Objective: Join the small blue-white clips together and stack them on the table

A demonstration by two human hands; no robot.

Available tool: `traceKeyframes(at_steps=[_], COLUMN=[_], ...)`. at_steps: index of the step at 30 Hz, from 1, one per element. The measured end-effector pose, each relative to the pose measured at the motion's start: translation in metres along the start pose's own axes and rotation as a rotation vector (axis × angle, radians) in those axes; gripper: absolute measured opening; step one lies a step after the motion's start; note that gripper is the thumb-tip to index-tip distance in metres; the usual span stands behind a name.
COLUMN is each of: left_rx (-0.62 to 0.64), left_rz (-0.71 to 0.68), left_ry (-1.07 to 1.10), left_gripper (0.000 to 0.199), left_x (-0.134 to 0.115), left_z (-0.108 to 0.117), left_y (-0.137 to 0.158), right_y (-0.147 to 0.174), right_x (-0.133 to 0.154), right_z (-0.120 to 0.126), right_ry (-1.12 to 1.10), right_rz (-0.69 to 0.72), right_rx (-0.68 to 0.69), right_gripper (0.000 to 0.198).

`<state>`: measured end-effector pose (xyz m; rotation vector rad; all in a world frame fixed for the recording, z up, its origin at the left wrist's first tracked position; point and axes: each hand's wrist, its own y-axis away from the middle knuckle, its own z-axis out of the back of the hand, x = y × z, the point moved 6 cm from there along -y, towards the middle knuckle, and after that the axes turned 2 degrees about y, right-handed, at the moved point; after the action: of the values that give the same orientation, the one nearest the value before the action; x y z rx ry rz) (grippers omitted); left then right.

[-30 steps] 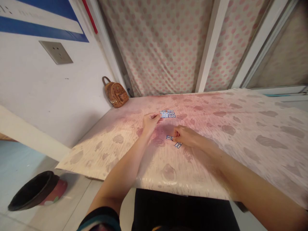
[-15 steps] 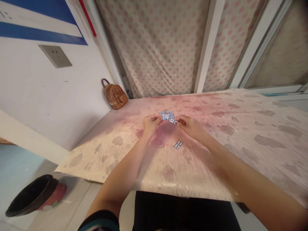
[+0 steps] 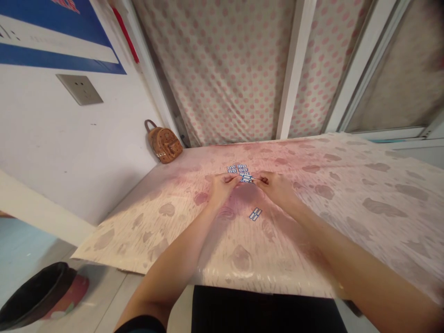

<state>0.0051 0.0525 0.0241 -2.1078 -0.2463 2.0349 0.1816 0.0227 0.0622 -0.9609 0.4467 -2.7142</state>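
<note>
Between my hands, above the table, is a small flat piece with white rectangles edged in blue, like a sheet of labels (image 3: 247, 178). My left hand (image 3: 222, 187) pinches its left side between thumb and fingertips. From the right, my right hand (image 3: 275, 186) is closed with thumb and finger at the opposite edge. Just behind lie several similar blue-and-white pieces (image 3: 242, 167), grouped close together and partly hidden by my fingers. Nearer my body, a separate blue-edged piece (image 3: 255, 214) rests flat and slanted on the cloth.
A patterned pinkish cover (image 3: 347, 222) spreads over the table. At its back left corner a small brown backpack-shaped bag (image 3: 165, 144) leans by the wall. A dark-rimmed bin (image 3: 65, 296) stands on the floor at left. Dotted curtains (image 3: 236, 74) hang behind the table.
The piece in my hands has turned and now spans between both sets of fingertips. My left hand has shifted slightly right. The view has tilted a little, so everything sits lower.
</note>
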Motion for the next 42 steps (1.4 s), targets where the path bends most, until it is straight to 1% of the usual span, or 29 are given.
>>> traceKeyframes(at_steps=[3, 15, 18, 20, 22, 23, 25, 28, 30, 31, 33, 37, 42], left_rx=[0.011, 0.051, 0.031, -0.004, -0.062, -0.095, -0.159, -0.220, -0.233, -0.232, -0.224, -0.224, -0.209], left_rz=[0.011, 0.074, 0.089, 0.084, 0.075, 0.077, 0.094, 0.125, 0.129, 0.126, 0.122, 0.129, 0.126], left_ry=[0.010, 0.027, 0.021, 0.021, 0.022, 0.024, 0.042, 0.076, 0.085, 0.086, 0.093, 0.091, 0.072], left_gripper=[0.017, 0.014, 0.012, 0.009, 0.008, 0.009, 0.009, 0.009, 0.008, 0.006, 0.006, 0.007, 0.009], left_x=[0.000, -0.001, 0.000, 0.000, 0.000, 0.000, 0.002, 0.006, 0.008, 0.008, 0.009, 0.011, 0.013], left_z=[-0.002, -0.007, -0.007, -0.003, 0.005, 0.010, 0.020, 0.032, 0.036, 0.036, 0.035, 0.032, 0.031], left_y=[0.000, 0.004, 0.004, 0.002, 0.000, -0.001, -0.004, -0.007, -0.009, -0.010, -0.010, -0.010, -0.010], right_y=[0.000, 0.000, -0.001, -0.002, -0.002, -0.001, 0.004, 0.017, 0.024, 0.027, 0.030, 0.029, 0.027], right_x=[-0.001, 0.002, 0.000, -0.003, -0.002, 0.000, 0.007, 0.012, 0.009, 0.007, 0.001, -0.005, -0.007], right_z=[-0.001, -0.002, -0.003, -0.003, -0.005, -0.007, -0.014, -0.027, -0.035, -0.038, -0.043, -0.046, -0.046], right_ry=[0.011, 0.038, 0.021, -0.008, -0.025, -0.020, 0.022, 0.079, 0.083, 0.079, 0.086, 0.163, 0.181], right_rz=[0.018, 0.017, 0.008, -0.021, -0.020, 0.004, 0.099, 0.225, 0.256, 0.262, 0.276, 0.288, 0.237], right_rx=[0.000, 0.016, 0.028, 0.041, 0.101, 0.155, 0.309, 0.536, 0.634, 0.662, 0.687, 0.647, 0.618], right_gripper=[0.021, 0.024, 0.021, 0.015, 0.009, 0.007, 0.004, 0.014, 0.021, 0.023, 0.024, 0.016, 0.020])
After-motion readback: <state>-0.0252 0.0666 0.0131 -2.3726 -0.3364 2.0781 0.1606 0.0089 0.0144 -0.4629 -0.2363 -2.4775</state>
